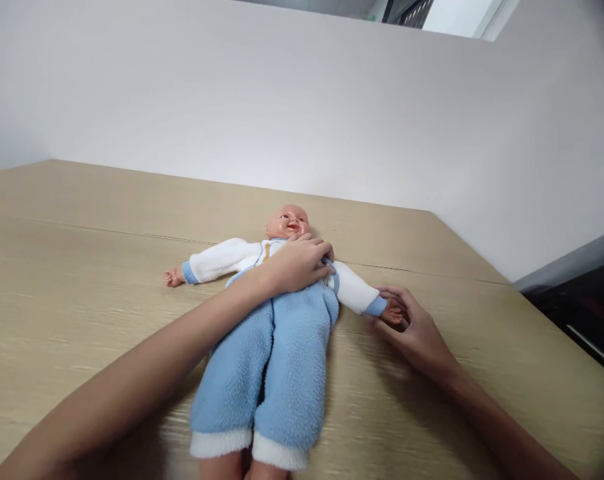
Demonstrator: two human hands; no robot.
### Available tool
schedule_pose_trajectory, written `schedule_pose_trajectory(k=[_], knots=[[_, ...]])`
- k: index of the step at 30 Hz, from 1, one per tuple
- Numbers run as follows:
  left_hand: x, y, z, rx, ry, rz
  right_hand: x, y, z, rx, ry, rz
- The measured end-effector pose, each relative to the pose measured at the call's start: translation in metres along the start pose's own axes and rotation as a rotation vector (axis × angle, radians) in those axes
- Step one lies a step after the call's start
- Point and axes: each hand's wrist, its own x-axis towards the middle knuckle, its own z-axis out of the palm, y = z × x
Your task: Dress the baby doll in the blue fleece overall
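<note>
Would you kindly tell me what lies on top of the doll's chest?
The left hand lies on the doll's chest; the part directly beneath it is covered and cannot be seen.

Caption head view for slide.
Left hand on a bald doll in fluffy blue overalls, right hand at its blue cuff.

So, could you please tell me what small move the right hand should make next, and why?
I'd suggest gently closing the right hand on the blue cuff beside it: its fingers and thumb already lie to either side there, though how firmly they grip is unclear. The left hand rests on the doll, so it could steady the body.
</note>
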Motion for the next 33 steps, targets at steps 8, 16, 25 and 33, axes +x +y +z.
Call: schedule_pose_trajectory(k=[8,16,25,33], knots=[[-0.017,0.001,-0.006,-0.252,0.177,0.112,0.039,-0.023,0.010,0.456,0.126,-0.039],[-0.025,0.004,-0.008,-0.165,0.270,0.271,0.077,-0.055,0.050,0.481,-0.001,-0.106],[-0.028,0.007,-0.014,-0.403,0.400,0.207,0.057,-0.052,0.067,0.213,-0.065,-0.398],[-0.010,0.000,-0.024,-0.909,0.078,-0.102,0.047,-0.058,0.071,0.135,-0.060,-0.485]])
